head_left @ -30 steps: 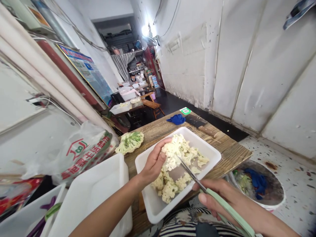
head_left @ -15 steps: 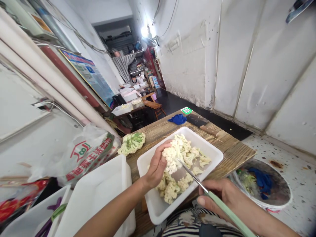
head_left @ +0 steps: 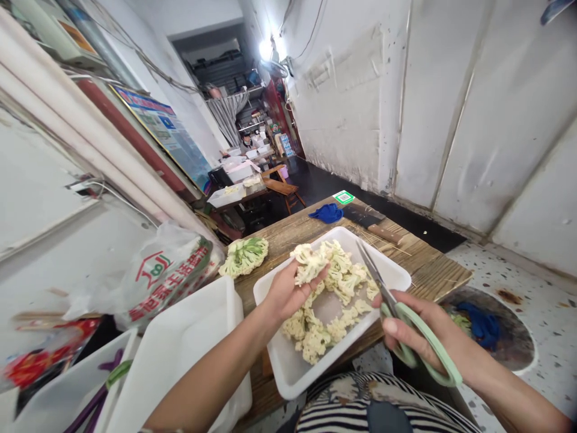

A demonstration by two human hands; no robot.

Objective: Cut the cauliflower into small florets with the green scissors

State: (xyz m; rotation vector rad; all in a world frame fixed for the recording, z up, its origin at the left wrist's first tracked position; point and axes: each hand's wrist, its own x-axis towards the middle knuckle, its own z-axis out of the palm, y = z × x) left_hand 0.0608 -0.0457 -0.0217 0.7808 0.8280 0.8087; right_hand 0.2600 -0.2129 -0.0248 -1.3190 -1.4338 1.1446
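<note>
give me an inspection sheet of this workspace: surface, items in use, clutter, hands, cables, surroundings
Surface: wooden table, thin straw-like bits on it.
Items in use: tray on the table, florets inside; cauliflower chunk left of the tray.
Clutter: blue cloth, knife and QR card beyond the tray.
Hands: left hand holds a cauliflower piece over the tray; right hand holds scissors.
Cables: white cable on the left wall; darker cables higher up.
Surroundings: printed bag and white tub left, bucket right; person, wooden seat and lit lamp farther back.
</note>
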